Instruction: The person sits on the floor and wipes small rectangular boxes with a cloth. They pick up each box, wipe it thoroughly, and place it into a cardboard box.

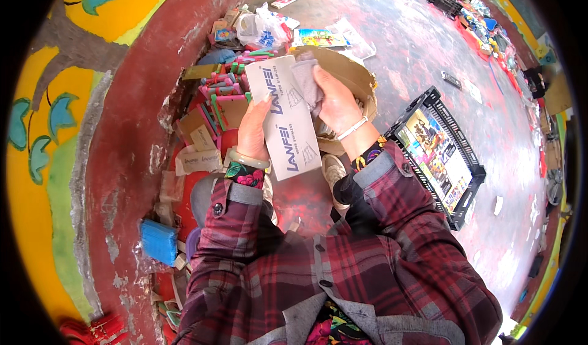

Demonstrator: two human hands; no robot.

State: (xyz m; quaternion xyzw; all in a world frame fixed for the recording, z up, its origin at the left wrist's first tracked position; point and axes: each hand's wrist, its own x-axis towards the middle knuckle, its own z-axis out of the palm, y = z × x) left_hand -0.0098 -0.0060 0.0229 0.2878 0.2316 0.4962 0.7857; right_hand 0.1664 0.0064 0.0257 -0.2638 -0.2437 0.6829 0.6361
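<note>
Red-stained floor fills the frame, clutter heaped upper left. Left hand grips a long white box at centre; right hand pinches a grey cloth against its top. Loosely held, the box may slip into the pile.

Left hand gripping the lower left edge of a long white carton, right hand pressing a greyish cloth against its upper right edge. Just behind, an open cardboard box; to the right on the paint-stained floor, a black plastic crate with printed sheets.
</note>
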